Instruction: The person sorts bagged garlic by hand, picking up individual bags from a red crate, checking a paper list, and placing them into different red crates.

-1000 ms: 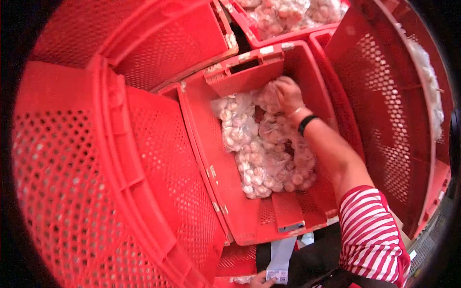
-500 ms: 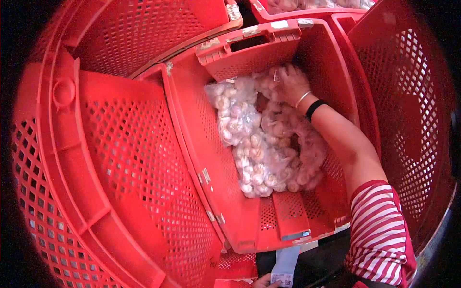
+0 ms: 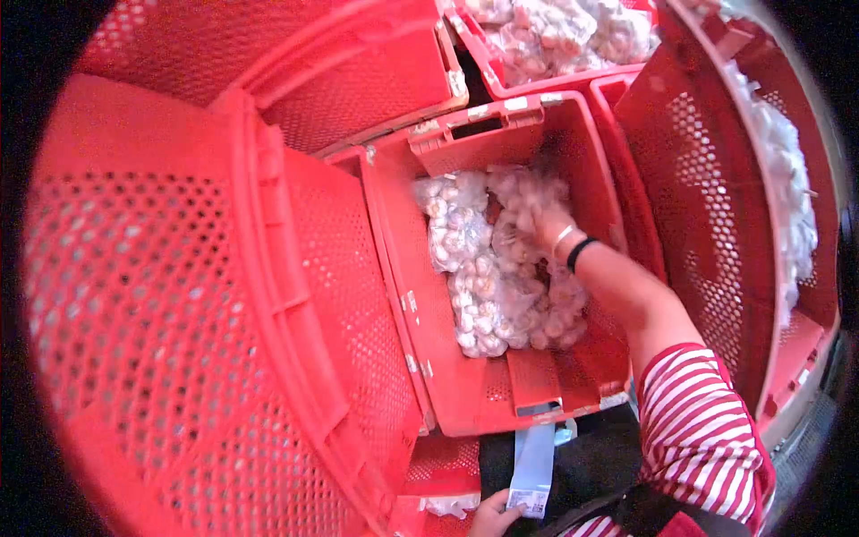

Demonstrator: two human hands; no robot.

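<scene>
My right hand point(image 3: 548, 225) reaches into a red crate point(image 3: 394, 259), over mesh bags of garlic bulbs point(image 3: 474, 295). It touches the bags at the crate's right side; its fingers are blurred and partly hidden among them. A white band and a black band circle the wrist. Near the bottom of the view, my left hand point(image 3: 497, 514) pinches the lower end of a pale blue strip point(image 3: 534, 461) with a printed white label, just outside the crate's near edge.
Another red crate point(image 3: 501, 89) with bagged garlic stands beyond the far edge. Tall perforated red crates point(image 3: 161, 295) rise at the left. On the right, a crate wall point(image 3: 689, 206) stands high, with more white bags point(image 3: 787, 197) behind it.
The view has shifted, showing more of the far and right crates. My right hand has drawn back slightly from the far bags towards the nearer ones. My left hand still holds the strip.
</scene>
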